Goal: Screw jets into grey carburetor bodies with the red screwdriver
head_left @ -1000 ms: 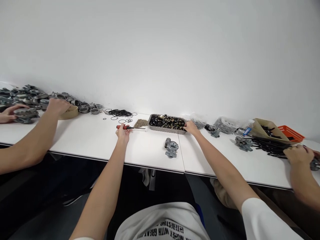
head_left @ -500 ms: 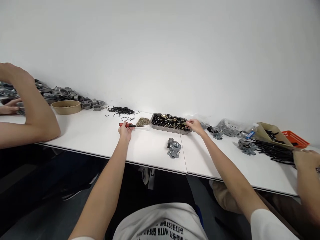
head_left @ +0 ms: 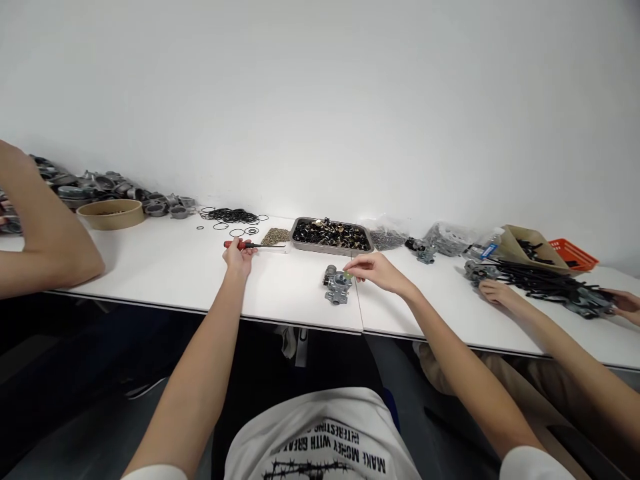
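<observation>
My left hand is closed on a screwdriver with a red and black handle, its shaft pointing right above the white table. A grey metal carburetor body rests on the table between my hands. At its upper right edge, my right hand pinches a small greenish piece, too small to name. Behind them stands a metal tray heaped with black and brass-coloured parts. Left of the tray lies a pile of small brass pieces.
Black rings, a round tan container and grey metal parts lie left. A co-worker's arm leans at left. On the right are bagged parts, black tubes, an orange basket and another person's hand.
My right hand has moved from the tray's right end down to the metal body, holding a small piece. My left hand still holds the screwdriver. The co-worker's hand at right has reached a metal part.
</observation>
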{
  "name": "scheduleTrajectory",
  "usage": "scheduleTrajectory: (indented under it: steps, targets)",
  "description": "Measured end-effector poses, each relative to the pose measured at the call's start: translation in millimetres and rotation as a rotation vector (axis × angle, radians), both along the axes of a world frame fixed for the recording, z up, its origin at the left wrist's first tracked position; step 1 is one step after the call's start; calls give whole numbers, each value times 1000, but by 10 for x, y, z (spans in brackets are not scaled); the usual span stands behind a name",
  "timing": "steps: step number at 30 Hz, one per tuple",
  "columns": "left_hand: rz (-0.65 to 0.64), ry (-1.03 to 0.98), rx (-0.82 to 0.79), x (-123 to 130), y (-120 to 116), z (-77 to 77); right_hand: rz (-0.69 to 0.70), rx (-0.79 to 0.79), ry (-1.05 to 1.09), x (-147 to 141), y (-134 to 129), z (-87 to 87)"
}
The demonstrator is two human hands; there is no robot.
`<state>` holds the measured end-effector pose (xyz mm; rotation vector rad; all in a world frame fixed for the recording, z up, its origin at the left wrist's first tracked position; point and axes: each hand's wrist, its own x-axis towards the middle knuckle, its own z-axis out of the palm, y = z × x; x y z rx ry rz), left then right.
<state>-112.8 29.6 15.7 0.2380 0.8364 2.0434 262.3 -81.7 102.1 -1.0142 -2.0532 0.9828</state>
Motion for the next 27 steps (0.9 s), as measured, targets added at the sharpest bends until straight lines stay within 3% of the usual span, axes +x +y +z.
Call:
scheduleTrajectory:
  steps: [7,18,24,27]
  targets:
    - [-26,53,-10,-14,-5,-3,-3,74,-99,-85,58,-40]
    - [-20,53,-21,10,-27,22,159,84,-189,-191,124,-39]
    - [-28,52,-28,23,-49,43,75,154,-157,-196,236,-131]
    - [-26,46,-46,24,-56,47,130,86,-158,-186,293,-137]
